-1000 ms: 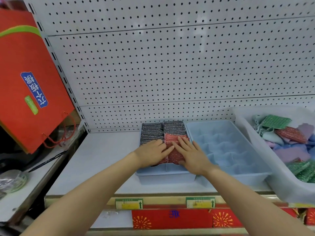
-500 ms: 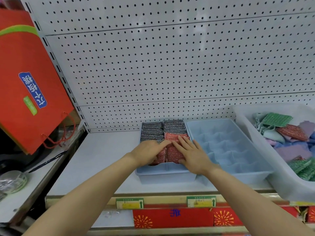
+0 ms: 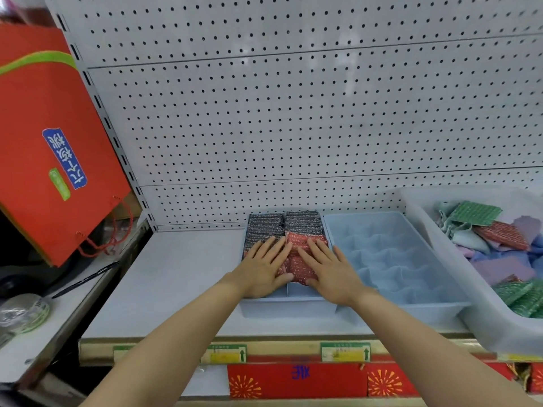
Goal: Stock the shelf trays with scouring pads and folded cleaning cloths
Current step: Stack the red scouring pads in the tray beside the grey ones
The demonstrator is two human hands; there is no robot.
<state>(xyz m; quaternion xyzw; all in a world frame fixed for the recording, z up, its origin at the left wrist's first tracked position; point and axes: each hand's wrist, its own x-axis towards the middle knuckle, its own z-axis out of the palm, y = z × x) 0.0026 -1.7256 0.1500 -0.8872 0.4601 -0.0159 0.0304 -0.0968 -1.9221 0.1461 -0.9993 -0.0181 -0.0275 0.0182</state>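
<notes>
The left hand [image 3: 262, 268] and right hand [image 3: 329, 270] lie flat, fingers straight, pressing the red glittery scouring pads [image 3: 302, 261] in the pale blue divided plastic tray [image 3: 289, 306]. Grey metallic scouring pads [image 3: 283, 226] fill its rear compartments. An unfilled pale blue compartment tray [image 3: 393, 259] sits just beside; the translucent plastic bin [image 3: 482, 324] holds mixed pads and cloths [image 3: 499, 248].

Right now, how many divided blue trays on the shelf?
2. The left tray holds dark and red scouring pads, with both hands flat on them. The right tray touches its side; every visible compartment is bare. None looks hidden.
</notes>
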